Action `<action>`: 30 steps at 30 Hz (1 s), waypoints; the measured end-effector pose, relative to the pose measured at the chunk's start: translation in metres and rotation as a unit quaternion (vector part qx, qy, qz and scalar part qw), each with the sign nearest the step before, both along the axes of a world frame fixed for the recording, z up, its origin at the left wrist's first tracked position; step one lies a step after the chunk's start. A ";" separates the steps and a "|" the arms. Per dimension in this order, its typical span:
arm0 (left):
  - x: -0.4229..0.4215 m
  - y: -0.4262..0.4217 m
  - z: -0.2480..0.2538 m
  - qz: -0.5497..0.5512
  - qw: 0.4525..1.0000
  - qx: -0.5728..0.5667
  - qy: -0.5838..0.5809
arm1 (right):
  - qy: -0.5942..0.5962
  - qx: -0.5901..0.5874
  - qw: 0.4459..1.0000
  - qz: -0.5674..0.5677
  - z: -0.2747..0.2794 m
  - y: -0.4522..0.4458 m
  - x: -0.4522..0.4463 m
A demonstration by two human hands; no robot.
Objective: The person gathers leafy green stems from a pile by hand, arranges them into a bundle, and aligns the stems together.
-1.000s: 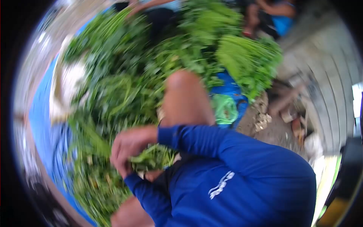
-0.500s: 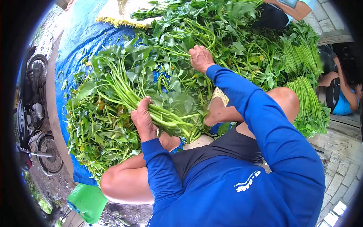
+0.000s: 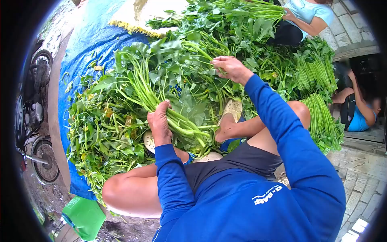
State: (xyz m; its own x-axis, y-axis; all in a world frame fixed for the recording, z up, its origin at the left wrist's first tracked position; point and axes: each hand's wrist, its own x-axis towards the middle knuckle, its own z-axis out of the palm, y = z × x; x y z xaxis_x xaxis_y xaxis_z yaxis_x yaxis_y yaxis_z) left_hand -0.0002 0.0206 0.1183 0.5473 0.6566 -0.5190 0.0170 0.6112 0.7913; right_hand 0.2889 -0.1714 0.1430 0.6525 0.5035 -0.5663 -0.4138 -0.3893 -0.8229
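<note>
My left hand (image 3: 159,124) is wrapped around a thick bunch of water spinach (image 3: 141,82), its leaves fanned toward the far left and its cut stem ends pointing at my lap. Farther out and to the right, my right hand (image 3: 234,69) pinches a few water spinach stems (image 3: 203,51) that trail left over the heap. Loose leafy greens (image 3: 117,139) lie in a pile beside my left leg. Between my knees, a perforated tan shoe (image 3: 231,112) shows on one foot.
A blue tarp (image 3: 86,56) lies under the greens. Neat bundles of stems (image 3: 320,115) are stacked at the right. A co-worker in light blue (image 3: 310,16) holds greens at the top right; another person (image 3: 360,113) sits farther right. A green container (image 3: 84,218) and motorcycle (image 3: 38,117) are at the left.
My right hand has moved right and turned, with the stems pinched in its fingers. My left hand still holds the bunch. The co-worker at top right has come further into view.
</note>
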 end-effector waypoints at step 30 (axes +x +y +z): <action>-0.021 -0.073 -0.157 -0.084 0.942 -0.322 -0.034 | -0.176 -0.141 0.967 0.121 -0.119 0.016 -0.222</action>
State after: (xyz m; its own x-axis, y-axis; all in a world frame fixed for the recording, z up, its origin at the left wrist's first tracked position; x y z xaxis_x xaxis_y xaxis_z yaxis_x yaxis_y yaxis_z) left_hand -0.0215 -0.0522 -0.0391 0.6620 0.1184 -0.7401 0.1184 0.9585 0.2592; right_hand 0.0670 -0.1554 0.0243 0.7123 0.5231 -0.4679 0.0029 -0.6688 -0.7434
